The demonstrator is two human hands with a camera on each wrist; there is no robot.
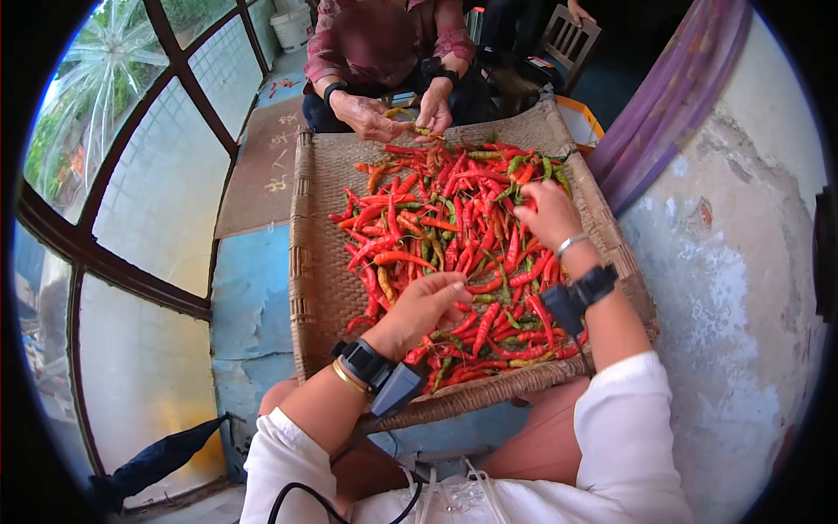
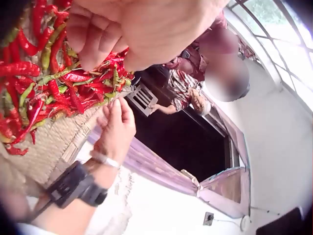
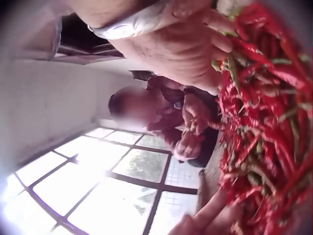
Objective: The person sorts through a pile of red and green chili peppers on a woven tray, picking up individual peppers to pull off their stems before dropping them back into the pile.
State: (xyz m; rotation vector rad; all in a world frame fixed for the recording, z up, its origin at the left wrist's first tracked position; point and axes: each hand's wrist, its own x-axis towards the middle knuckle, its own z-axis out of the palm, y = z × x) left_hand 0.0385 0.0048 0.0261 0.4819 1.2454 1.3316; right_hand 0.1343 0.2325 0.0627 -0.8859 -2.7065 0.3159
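A heap of red chili peppers, with some green and orange ones among them, lies in a woven tray. My left hand hovers over the near left part of the heap, thumb and forefinger stretched forward, the other fingers loosely bent. No pepper shows in it. My right hand reaches to the far right part of the heap, fingers bent down among the peppers. In the left wrist view its fingertips are right at a green chili pepper; I cannot tell whether they pinch one.
Across the tray a seated person holds a yellowish-green pepper in both hands. Framed windows stand at left, a peeling wall and purple curtain at right. A wooden chair stands behind.
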